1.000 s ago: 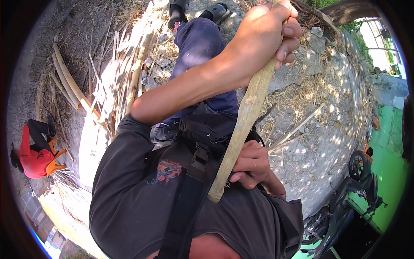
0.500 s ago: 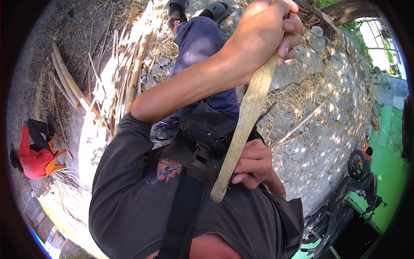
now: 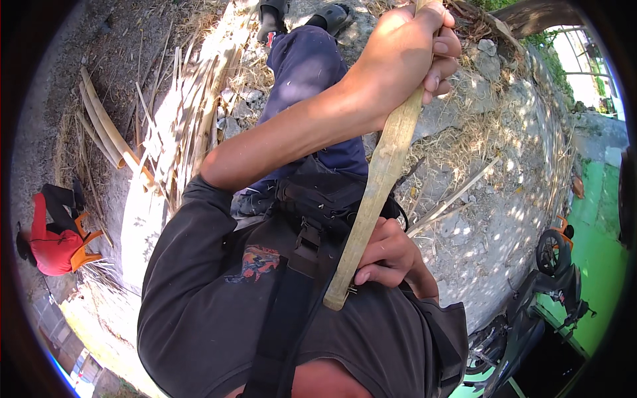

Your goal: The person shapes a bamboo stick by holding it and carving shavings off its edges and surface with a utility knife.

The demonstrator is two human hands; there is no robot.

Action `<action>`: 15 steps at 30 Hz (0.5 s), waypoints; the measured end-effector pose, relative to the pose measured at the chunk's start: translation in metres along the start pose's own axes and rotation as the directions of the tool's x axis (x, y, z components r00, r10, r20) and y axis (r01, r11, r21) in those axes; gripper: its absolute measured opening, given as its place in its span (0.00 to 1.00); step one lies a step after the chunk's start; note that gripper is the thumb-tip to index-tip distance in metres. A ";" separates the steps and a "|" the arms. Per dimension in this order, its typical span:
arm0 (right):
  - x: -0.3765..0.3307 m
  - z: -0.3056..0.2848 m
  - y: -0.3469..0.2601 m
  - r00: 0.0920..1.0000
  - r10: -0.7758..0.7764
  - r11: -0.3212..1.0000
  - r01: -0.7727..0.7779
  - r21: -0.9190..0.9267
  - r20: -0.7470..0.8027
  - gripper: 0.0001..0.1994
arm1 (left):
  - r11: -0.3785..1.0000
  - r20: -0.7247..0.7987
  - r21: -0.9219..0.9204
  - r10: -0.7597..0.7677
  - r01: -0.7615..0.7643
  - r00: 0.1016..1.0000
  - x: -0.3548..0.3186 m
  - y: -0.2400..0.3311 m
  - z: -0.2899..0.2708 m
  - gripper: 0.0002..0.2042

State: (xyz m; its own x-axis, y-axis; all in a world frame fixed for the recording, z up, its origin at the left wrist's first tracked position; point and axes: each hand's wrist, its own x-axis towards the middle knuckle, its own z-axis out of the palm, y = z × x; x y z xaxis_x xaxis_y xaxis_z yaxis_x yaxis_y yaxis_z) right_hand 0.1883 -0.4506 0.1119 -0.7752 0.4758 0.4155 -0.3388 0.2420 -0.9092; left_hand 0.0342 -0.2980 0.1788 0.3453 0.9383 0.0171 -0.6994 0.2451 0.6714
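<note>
My left hand (image 3: 405, 56) is closed round the upper part of a long, flat, pale wooden strip (image 3: 385, 166) that looks like bamboo. It slants down toward my chest, its blunt lower end over my dark shirt. Close beside the lower part of the strip is my right hand (image 3: 388, 255), fingers curled and thumb bent inward. The strip partly covers those fingers, so what they hold cannot be made out. A tiny dark bit (image 3: 352, 289) shows at the strip's edge by the right thumb. A black bag (image 3: 318, 192) sits at my waist.
Split bamboo strips (image 3: 199, 99) lie in a sunlit pile to the left, with curved lengths (image 3: 103, 126) beyond. A person in red (image 3: 53, 249) sits on an orange chair (image 3: 85, 249) at far left. A motorcycle (image 3: 531, 305) stands at right by a green wall (image 3: 597, 265).
My left hand has dipped very slightly along with the strip. My right hand's fingers have shifted a little, and a blue bit seen beside them before is now out of sight.
</note>
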 end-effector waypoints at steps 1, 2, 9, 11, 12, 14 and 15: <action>-0.001 0.004 0.003 0.999 0.017 0.994 -0.021 0.104 0.036 0.08 | 1.000 0.003 -0.001 -0.002 0.002 1.000 0.001 0.000 0.000 0.15; -0.002 0.006 0.005 0.997 0.030 0.978 -0.045 0.206 0.074 0.09 | 1.000 0.005 -0.017 -0.009 0.009 1.000 0.001 0.000 0.000 0.15; -0.010 -0.004 -0.012 0.930 0.091 0.994 -0.106 -0.025 -0.356 0.06 | 0.994 -0.010 -0.104 -0.033 0.032 0.999 -0.006 0.002 -0.022 0.19; -0.020 0.001 -0.017 0.927 0.056 0.982 -0.119 -0.148 -0.370 0.10 | 0.974 -0.071 -0.227 0.006 -0.022 0.997 -0.012 -0.002 -0.037 0.18; -0.021 0.000 -0.021 0.942 -0.021 0.982 -0.043 -0.182 -0.335 0.13 | 0.960 -0.050 -0.273 0.054 -0.066 0.997 -0.015 -0.003 -0.053 0.14; -0.021 -0.001 -0.026 0.963 -0.130 0.960 0.063 -0.272 -0.238 0.19 | 0.934 -0.148 -0.314 0.129 -0.170 0.981 -0.028 -0.006 -0.058 0.10; -0.021 0.001 -0.031 0.962 -0.132 0.963 0.067 -0.261 -0.241 0.19 | 0.923 -0.173 -0.339 0.129 -0.182 0.976 -0.032 -0.010 -0.067 0.10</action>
State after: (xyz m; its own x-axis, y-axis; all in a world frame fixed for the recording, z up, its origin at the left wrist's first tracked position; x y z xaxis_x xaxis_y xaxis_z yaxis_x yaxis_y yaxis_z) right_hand 0.2151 -0.4691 0.1314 -0.5724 0.6291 0.5259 -0.2388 0.4857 -0.8409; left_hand -0.0115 -0.3143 0.1216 0.1385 0.9901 -0.0250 -0.9205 0.1380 0.3655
